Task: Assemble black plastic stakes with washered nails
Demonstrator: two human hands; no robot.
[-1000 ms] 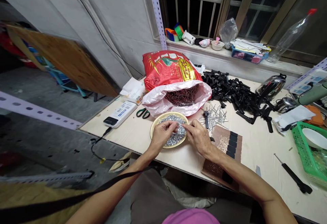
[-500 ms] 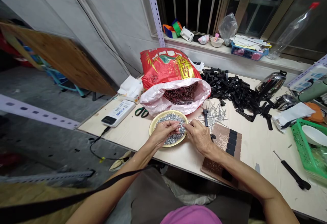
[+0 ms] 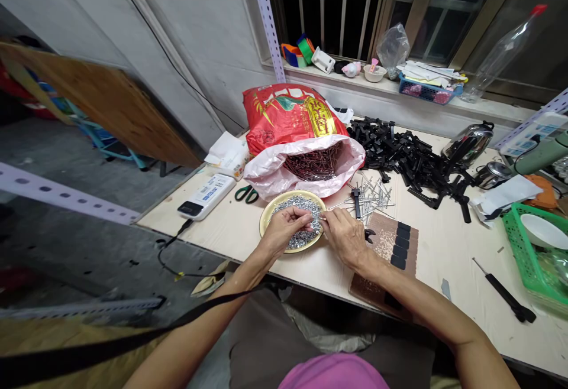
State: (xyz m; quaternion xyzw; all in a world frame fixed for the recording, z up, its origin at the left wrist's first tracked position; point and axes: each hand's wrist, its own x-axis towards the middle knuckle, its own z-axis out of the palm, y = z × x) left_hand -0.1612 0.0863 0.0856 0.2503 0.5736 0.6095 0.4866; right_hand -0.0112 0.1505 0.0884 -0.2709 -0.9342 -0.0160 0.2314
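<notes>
My left hand (image 3: 288, 228) is over a yellow bowl (image 3: 262, 223) full of small shiny metal pieces (image 3: 296, 202), its thumb and fingertips pinched together. Whatever it holds is too small to name. Just right of it, my right hand (image 3: 347, 236) is closed at the bowl's right rim, fingertips pressed together and pointing at the left hand. A small pale bit shows at its fingertips, but I cannot make out its kind. Behind the right hand lie a pile of thin metal rods (image 3: 375, 198) and a black plastic part (image 3: 356, 195).
A red bag (image 3: 288, 117) of dark screw-like pieces stands behind the bowl. Black plastic parts (image 3: 399, 152) are heaped at back right. Scissors (image 3: 247, 194) and a white power bank (image 3: 206, 196) lie left. A brown board (image 3: 412, 247), screwdriver (image 3: 503, 291) and green basket (image 3: 515, 229) are right.
My right hand's fingertips have drawn slightly away from the left hand's. The left hand stays pinched over the bowl. The view has shifted a little.
</notes>
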